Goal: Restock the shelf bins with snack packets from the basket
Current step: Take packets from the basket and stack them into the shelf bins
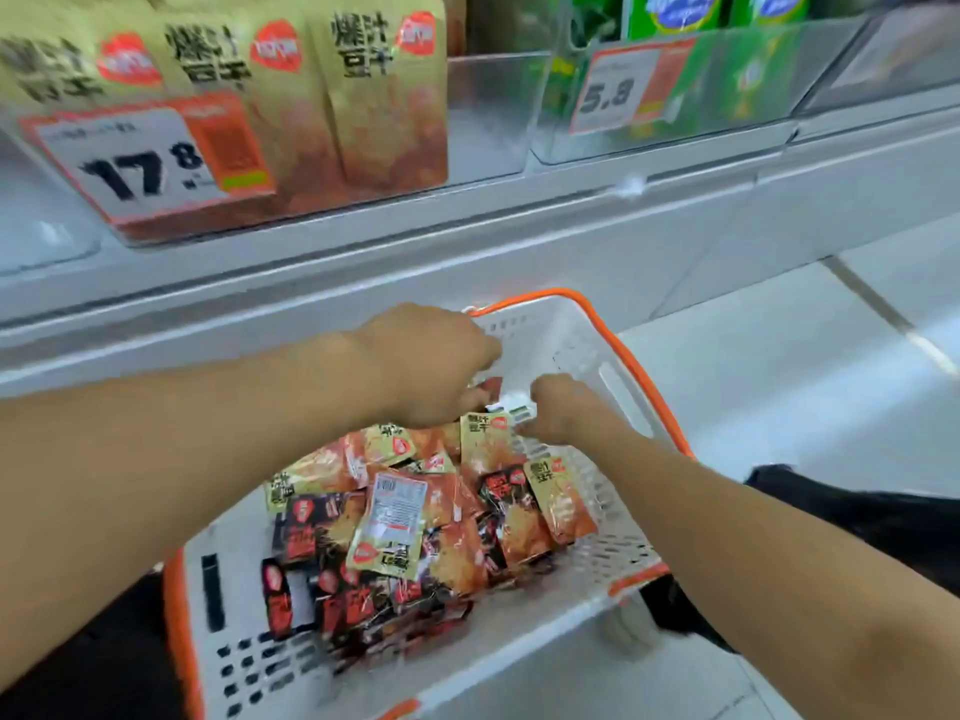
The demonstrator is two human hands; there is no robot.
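Two bare forearms are seen reaching down into a white perforated plastic basket with an orange rim (644, 366), which is placed below a white shelf edge (363, 283).

The left hand (431, 363) is lowered at the far end of the basket, its fingers (480, 394) curled downward over the packets; motion blur hides whether a packet is actually gripped. The right hand (558, 407) is held just beside it, its fingers bent and closed on the edge of a small white-backed packet (511, 410).

A loose heap of small snack packets (415, 517) is piled across the basket's middle and near end. Gold-and-orange packets with black characters are mixed with black-and-red ones, and one packet (395, 506) is turned over so that its white printed back is shown.

Above, large gold snack bags (384, 90) are stood upright in a clear plastic shelf bin (483, 116), fronted by an orange price tag marked 17.8 (150, 158). To the right, green boxes (675, 13) are held in a second clear bin bearing a tag marked 5.8 (618, 93). Pale floor tiles (779, 366) are visible beyond the basket.
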